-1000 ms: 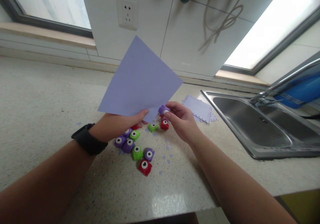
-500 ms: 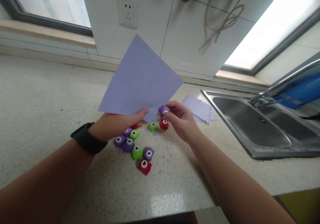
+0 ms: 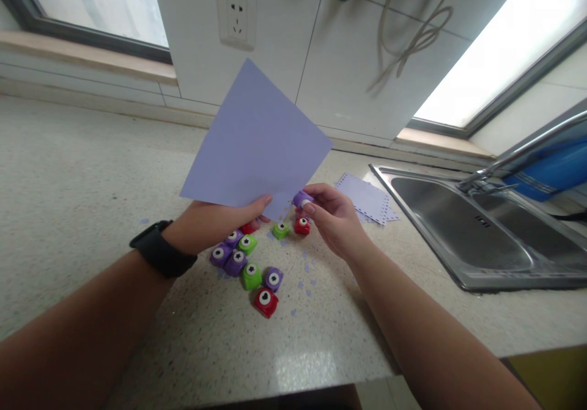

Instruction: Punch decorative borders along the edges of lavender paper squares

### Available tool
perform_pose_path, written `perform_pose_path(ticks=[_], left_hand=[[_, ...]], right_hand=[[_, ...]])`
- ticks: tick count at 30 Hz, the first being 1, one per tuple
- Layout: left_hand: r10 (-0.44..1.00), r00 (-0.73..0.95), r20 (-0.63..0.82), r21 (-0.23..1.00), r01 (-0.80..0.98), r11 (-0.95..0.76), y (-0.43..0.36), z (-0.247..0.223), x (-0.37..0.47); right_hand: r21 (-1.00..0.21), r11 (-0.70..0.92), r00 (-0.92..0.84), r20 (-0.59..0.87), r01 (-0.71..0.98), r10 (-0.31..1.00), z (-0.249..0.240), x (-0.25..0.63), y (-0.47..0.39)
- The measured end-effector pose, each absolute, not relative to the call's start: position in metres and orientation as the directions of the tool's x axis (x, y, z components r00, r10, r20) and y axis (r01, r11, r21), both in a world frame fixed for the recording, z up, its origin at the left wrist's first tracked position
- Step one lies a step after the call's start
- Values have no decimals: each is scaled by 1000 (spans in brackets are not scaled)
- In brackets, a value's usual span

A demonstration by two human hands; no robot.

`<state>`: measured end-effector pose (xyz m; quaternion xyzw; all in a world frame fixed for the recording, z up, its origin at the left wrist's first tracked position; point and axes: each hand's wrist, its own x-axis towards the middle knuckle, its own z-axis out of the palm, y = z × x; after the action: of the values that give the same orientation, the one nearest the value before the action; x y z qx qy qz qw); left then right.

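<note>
My left hand (image 3: 229, 214) grips a lilac sheet of paper (image 3: 257, 135) near its lower corner, thumb on top and the other fingers mostly hidden beneath. The sheet is tilted up above the counter. Between the thumb and fingers of my right hand (image 3: 332, 217) is a small purple craft punch (image 3: 301, 199), close to the sheet's lower right edge; whether it touches the paper I cannot tell. Under the hands lie a green craft punch (image 3: 280, 230) and a red craft punch (image 3: 302, 225). Several more purple, green and red punches (image 3: 236, 263) cluster below my left hand.
Lilac paper scraps (image 3: 308, 269) are scattered over the speckled counter (image 3: 183, 343). To the right lies a stack of lilac sheets (image 3: 362, 196) with punched edges, beside a steel sink (image 3: 440, 226) with a tap (image 3: 481, 175). Behind is a tiled wall with a socket (image 3: 237, 19).
The sheet's right corner has shifted slightly left, away from the purple craft punch. Both hands keep their grips, and the punches on the counter lie as before.
</note>
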<state>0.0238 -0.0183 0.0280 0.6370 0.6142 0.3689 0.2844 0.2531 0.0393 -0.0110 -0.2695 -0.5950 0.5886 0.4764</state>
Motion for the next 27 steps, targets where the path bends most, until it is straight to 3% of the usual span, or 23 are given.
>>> perform_pose_path(ticks=[27], left_hand=[[999,-7,49,831,555,-37,-22,33,30]], right_hand=[[-957,168,-392,253,-239,885,-9,251,38]])
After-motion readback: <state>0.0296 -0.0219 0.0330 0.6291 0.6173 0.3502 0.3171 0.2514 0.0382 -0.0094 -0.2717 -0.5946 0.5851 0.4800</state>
